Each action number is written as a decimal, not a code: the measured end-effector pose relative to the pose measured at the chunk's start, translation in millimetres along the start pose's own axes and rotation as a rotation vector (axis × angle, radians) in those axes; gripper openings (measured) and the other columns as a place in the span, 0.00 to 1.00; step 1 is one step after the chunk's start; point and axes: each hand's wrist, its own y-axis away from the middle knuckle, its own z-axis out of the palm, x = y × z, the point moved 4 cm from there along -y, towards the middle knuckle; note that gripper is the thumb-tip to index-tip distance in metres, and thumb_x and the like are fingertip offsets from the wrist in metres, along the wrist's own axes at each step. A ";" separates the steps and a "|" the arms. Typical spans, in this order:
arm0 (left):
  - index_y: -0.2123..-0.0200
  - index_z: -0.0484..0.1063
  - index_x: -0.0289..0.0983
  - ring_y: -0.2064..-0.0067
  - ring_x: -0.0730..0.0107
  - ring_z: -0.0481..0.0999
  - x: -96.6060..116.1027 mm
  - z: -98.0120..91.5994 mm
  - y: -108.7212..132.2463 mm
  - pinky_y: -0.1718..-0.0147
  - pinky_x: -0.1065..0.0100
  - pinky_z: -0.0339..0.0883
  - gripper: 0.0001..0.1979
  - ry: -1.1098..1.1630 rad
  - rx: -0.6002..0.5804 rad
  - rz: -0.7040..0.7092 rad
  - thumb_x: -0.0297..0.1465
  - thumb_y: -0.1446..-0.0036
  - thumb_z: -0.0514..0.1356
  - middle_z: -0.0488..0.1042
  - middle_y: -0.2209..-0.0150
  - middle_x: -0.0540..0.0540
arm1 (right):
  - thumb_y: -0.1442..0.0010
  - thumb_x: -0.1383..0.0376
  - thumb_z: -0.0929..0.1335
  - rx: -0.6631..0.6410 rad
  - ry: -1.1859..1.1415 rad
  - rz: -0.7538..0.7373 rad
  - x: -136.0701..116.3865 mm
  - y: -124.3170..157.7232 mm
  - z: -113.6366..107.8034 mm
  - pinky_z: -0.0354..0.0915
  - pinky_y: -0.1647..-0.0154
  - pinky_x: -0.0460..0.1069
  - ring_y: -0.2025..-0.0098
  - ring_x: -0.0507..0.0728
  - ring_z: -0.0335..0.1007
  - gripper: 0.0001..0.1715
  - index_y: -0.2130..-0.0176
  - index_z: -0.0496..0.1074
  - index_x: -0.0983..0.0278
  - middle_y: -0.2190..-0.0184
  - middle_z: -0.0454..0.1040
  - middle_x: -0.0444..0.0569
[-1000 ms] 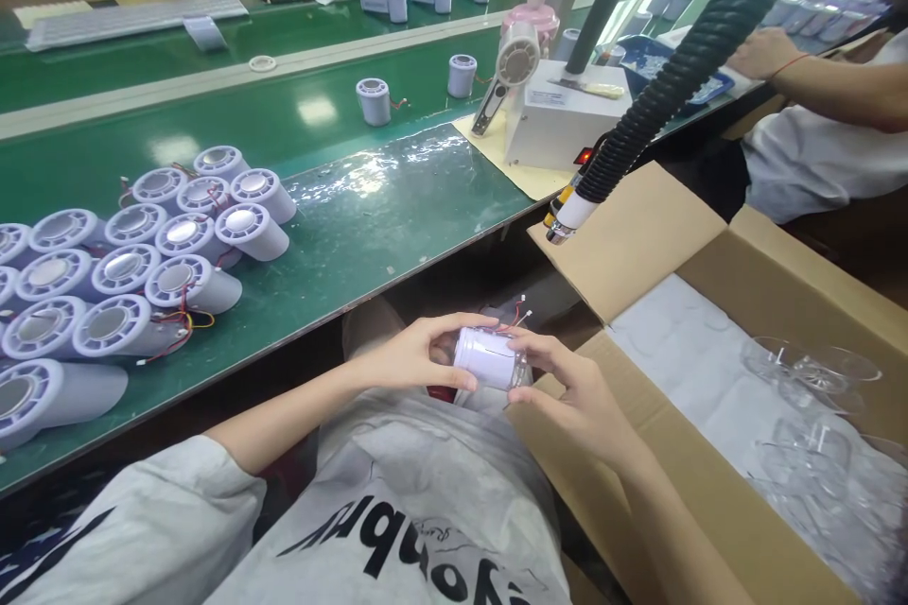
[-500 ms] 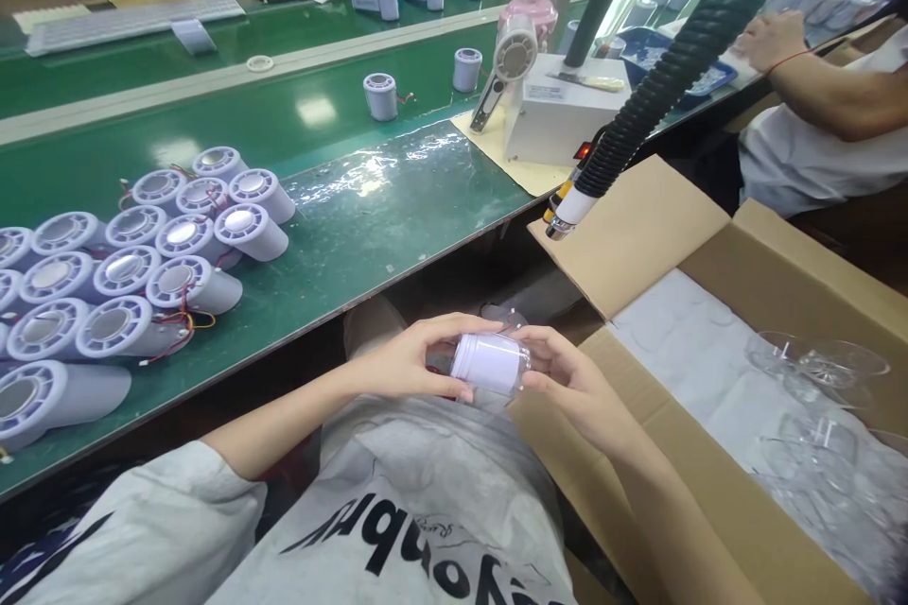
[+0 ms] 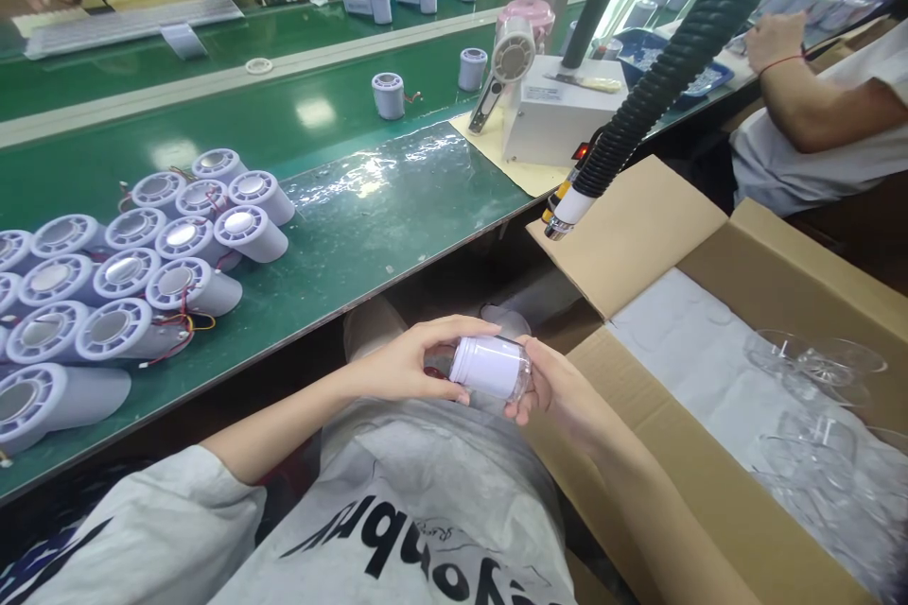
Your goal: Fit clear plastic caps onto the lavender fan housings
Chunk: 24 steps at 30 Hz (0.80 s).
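Note:
Between my hands, above my lap, is a lavender cylindrical housing (image 3: 489, 366) lying on its side, with a clear plastic piece over its right end. My left hand (image 3: 418, 361) is closed around its left end, thumb below and fingers above. At the right end, the fingers of my right hand (image 3: 546, 385) are closed on the clear piece. Many similar lavender housings (image 3: 128, 270) with slotted round ends and thin coloured wires stand close together on the green bench to the left.
An open cardboard box (image 3: 659, 397) with clear plastic parts (image 3: 815, 364) is at my right. A black corrugated hose (image 3: 673, 66) hangs over it. Housings (image 3: 388, 96) stand on the green belt beyond a white device (image 3: 560, 109) and a handheld fan (image 3: 512, 52). Co-workers sit opposite and at right.
My right hand has turned, its fingers now curled under the clear end. The housings on the belt have shifted slightly. Opposite, a co-worker's hands have moved apart.

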 end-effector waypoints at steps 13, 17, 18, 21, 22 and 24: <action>0.41 0.67 0.46 0.39 0.55 0.67 3.0 3.3 1.2 0.44 0.58 0.68 0.34 -0.010 0.030 -0.008 0.29 0.51 0.71 0.66 0.40 0.41 | 0.27 0.50 0.42 -0.072 -0.120 0.352 13.6 1.8 12.0 0.57 0.91 0.36 0.88 0.47 0.65 0.43 0.65 0.71 0.69 0.83 0.72 0.49; 0.42 0.66 0.44 0.48 0.63 0.74 5.4 7.6 3.7 0.49 0.62 0.71 0.32 0.167 0.064 -0.127 0.27 0.50 0.70 0.71 0.47 0.43 | 0.35 0.36 0.53 -0.083 0.087 -0.005 12.9 2.2 2.6 0.70 0.80 0.43 0.77 0.53 0.74 0.41 0.51 0.68 0.66 0.71 0.77 0.52; 0.42 0.66 0.44 0.50 0.64 0.75 5.2 8.4 4.7 0.51 0.62 0.72 0.32 0.214 0.073 -0.157 0.27 0.50 0.70 0.72 0.49 0.44 | 0.38 0.35 0.60 -0.037 0.204 -0.197 7.2 4.4 -1.1 0.75 0.71 0.47 0.67 0.57 0.78 0.40 0.45 0.64 0.64 0.60 0.77 0.56; 0.40 0.64 0.44 0.54 0.65 0.77 3.7 9.7 7.3 0.54 0.62 0.74 0.32 0.317 0.075 -0.220 0.29 0.48 0.69 0.74 0.52 0.44 | 0.40 0.53 0.74 0.042 0.650 -0.741 -11.0 19.7 -2.5 0.67 0.42 0.60 0.38 0.65 0.63 0.34 0.39 0.61 0.54 0.34 0.59 0.55; 0.39 0.63 0.45 0.55 0.65 0.77 3.3 9.6 7.8 0.55 0.61 0.74 0.32 0.328 0.066 -0.233 0.30 0.47 0.68 0.74 0.52 0.44 | 0.39 0.60 0.73 0.028 0.764 -0.833 -13.9 24.0 -0.8 0.62 0.38 0.62 0.35 0.65 0.58 0.30 0.40 0.64 0.52 0.33 0.57 0.52; 0.37 0.61 0.46 0.55 0.63 0.78 3.4 8.5 7.9 0.55 0.61 0.74 0.33 0.302 0.038 -0.240 0.32 0.45 0.67 0.75 0.52 0.43 | 0.38 0.68 0.72 -0.010 0.821 -0.838 -16.2 27.5 0.3 0.62 0.37 0.61 0.36 0.64 0.60 0.26 0.43 0.68 0.50 0.36 0.62 0.48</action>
